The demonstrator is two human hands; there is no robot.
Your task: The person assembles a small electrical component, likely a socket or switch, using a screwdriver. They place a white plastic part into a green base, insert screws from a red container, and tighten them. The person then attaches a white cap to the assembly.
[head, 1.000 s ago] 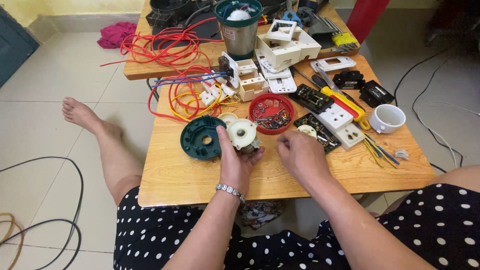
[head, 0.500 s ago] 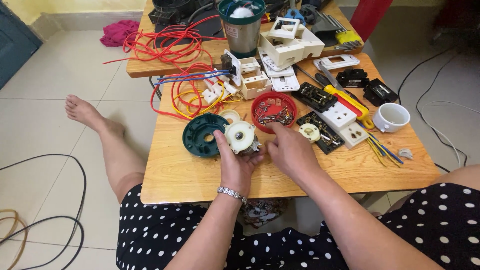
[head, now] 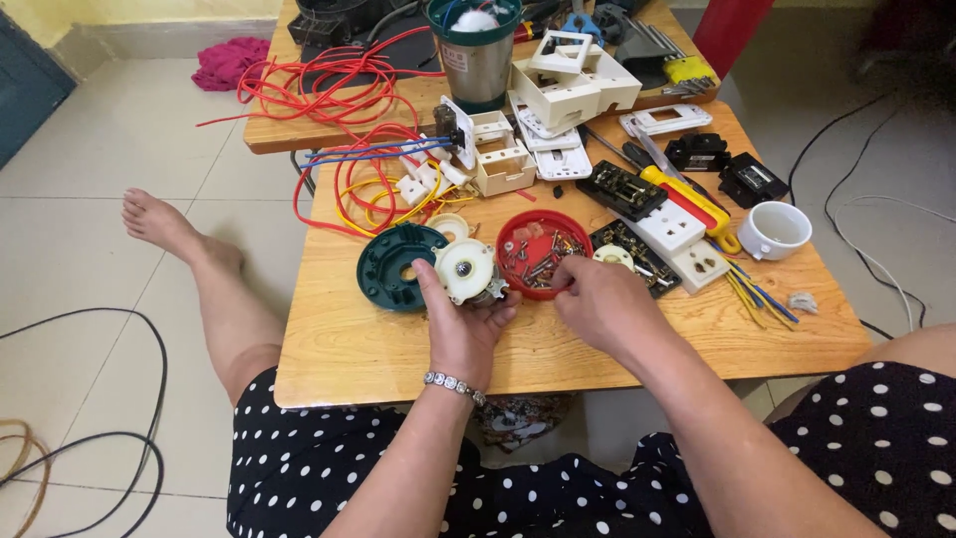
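Observation:
My left hand [head: 464,327] grips a round cream plastic motor part [head: 466,270] just above the wooden table [head: 398,349], beside a dark green round housing [head: 394,265] lying flat. My right hand [head: 595,299] rests at the edge of a red bowl [head: 543,251] filled with several screws and small metal bits; its fingertips pinch together at the bowl's rim, and whether they hold a screw is too small to tell.
Behind the bowl lie black and white socket plates [head: 665,231], a yellow-handled screwdriver [head: 689,199], a white cup [head: 775,229], white switch boxes [head: 570,85], a steel jug with a green rim [head: 475,50] and tangled red, yellow and blue wires [head: 351,149]. Black cables [head: 129,399] trail on the tiled floor.
My right hand has moved up from the table's middle to the red bowl's rim. My left hand has kept hold of the cream part and shifted slightly right.

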